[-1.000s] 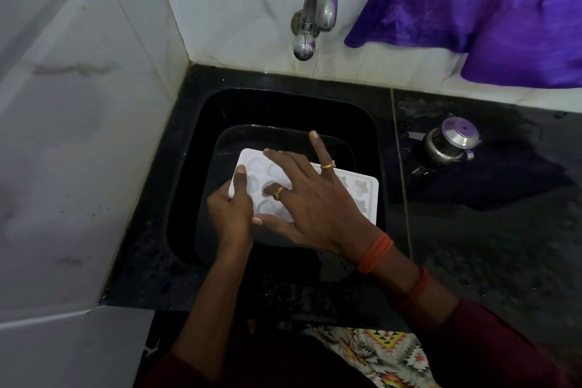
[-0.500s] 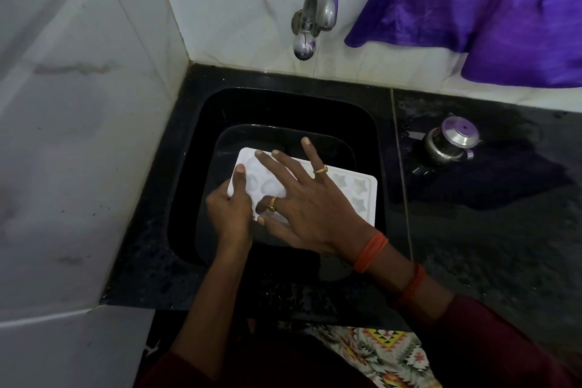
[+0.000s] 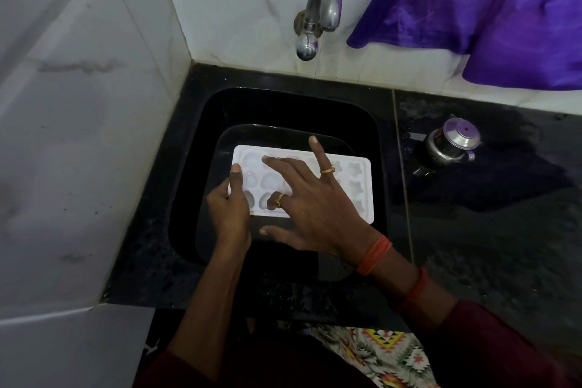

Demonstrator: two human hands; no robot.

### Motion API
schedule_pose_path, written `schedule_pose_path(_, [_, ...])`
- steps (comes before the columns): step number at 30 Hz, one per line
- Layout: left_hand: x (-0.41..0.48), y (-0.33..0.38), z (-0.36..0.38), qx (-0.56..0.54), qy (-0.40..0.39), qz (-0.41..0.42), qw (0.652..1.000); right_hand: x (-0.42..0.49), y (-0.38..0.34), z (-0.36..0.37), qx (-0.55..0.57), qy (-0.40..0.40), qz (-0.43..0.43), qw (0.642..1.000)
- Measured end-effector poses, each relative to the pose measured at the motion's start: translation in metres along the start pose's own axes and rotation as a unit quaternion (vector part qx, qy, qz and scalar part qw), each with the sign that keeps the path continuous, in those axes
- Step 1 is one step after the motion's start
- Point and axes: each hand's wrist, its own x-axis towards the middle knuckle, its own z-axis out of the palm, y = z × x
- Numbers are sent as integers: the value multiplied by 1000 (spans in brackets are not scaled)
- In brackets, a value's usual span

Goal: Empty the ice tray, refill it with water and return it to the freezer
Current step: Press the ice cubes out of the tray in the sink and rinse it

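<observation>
Hiding several ice tray [image 3: 359, 186] cells, right hand [image 3: 315, 208] spreads; left hand [image 3: 228, 217] grips.

White ice tray [image 3: 359, 181], black sink [image 3: 283, 110], purple cloth [image 3: 488, 9].

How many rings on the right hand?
2. One gold ring on the raised finger over the ice tray; another on a finger at its near row. Others may be hidden beneath the right hand.
</observation>
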Motion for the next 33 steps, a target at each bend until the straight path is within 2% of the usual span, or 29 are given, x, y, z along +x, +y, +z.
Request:
schedule_pose_path(8, [0,1,0,-6,-20,-37,999,3,-3,2,-14,-30,6,999])
schedule_pose_path(14, [-3,-1,1,-10,-39,-49,998,7,-7,10,12,-19,-18,1000])
schedule_pose_path(22, [-2,1,2,-22,-56,-73,995,9,-3,10,-39,-31,-36,998])
schedule_pose_path(33, [-3,2,5,-20,-68,-82,994,13,-6,14,-53,-25,-21,998])
